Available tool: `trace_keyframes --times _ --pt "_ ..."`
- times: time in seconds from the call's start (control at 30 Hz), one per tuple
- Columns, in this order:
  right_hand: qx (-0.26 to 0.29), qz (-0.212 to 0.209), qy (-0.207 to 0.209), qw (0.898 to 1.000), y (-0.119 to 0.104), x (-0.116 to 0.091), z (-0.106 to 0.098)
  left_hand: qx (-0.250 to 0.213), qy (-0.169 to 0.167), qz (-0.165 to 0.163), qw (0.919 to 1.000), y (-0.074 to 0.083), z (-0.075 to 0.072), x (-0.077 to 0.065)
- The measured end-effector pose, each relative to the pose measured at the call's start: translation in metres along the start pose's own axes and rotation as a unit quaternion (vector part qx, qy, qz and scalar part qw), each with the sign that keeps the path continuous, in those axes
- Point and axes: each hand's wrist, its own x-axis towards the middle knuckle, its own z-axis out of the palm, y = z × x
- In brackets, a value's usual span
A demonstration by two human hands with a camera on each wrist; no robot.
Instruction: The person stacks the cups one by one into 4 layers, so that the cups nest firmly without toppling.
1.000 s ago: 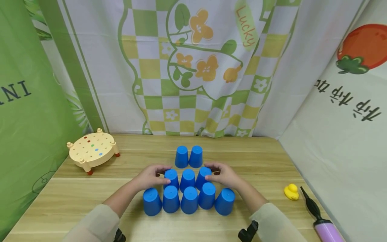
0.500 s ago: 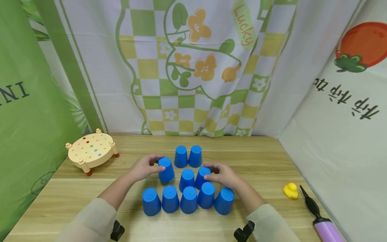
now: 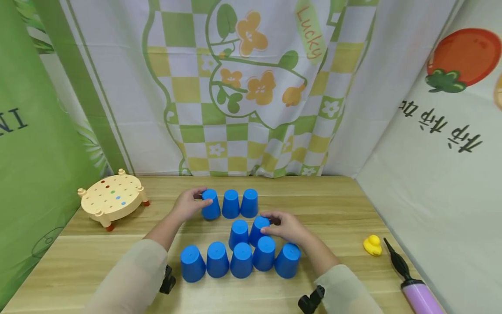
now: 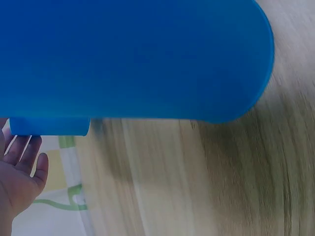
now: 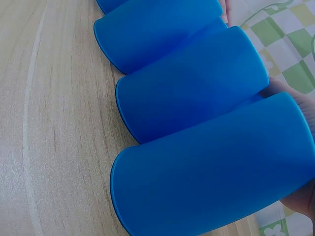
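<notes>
Blue cups stand upside down in three rows in the head view. My left hand [image 3: 191, 203] grips the leftmost blue cup [image 3: 211, 209] of the back row, thumb on the near side. Beside that cup are two more back-row cups [image 3: 231, 205]. With thumb and fingers, my right hand [image 3: 285, 226] holds the right cup [image 3: 257, 237] of the middle row. One other middle-row cup [image 3: 238, 233] stands to its left. Several cups [image 3: 241, 261] form the front row. A near cup [image 4: 133, 59] fills the top of the left wrist view; near cups [image 5: 206, 172] partly cover the right hand in its view.
A round wooden pegboard stool [image 3: 111, 198] sits at the table's back left. On the right lie a yellow rubber duck [image 3: 372, 245] and a purple-and-black hand pump [image 3: 417, 292]. Printed curtains [image 3: 231, 135] close off the back and sides of the wooden table [image 3: 321, 200].
My left hand has carried a cup from the left of the middle row back to the left end of the back row. The right hand stays on its cup. The head view has shifted slightly.
</notes>
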Motion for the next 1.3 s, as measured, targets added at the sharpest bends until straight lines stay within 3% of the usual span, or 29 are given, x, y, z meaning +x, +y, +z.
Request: trace_keyframes --times 0.6,0.83,1.03,1.3 --pt "0.015 0.016 -0.002 1.000 -0.003 -0.001 -0.001 -0.017 -0.003 -0.009 0.9998 -0.006 0.009 0.004" --pt "0.015 0.010 -0.010 1.000 -0.001 0.001 -0.001 -0.028 -0.026 -0.012 0.9992 -0.011 0.006 0.001" --pt "0.020 0.014 -0.014 1.000 0.000 0.001 -0.002 -0.039 -0.030 -0.009 0.9988 -0.019 -0.008 -0.019" --pt "0.025 0.016 0.000 1.000 0.000 0.003 -0.006 -0.039 -0.027 0.009 0.9988 -0.022 -0.026 -0.064"
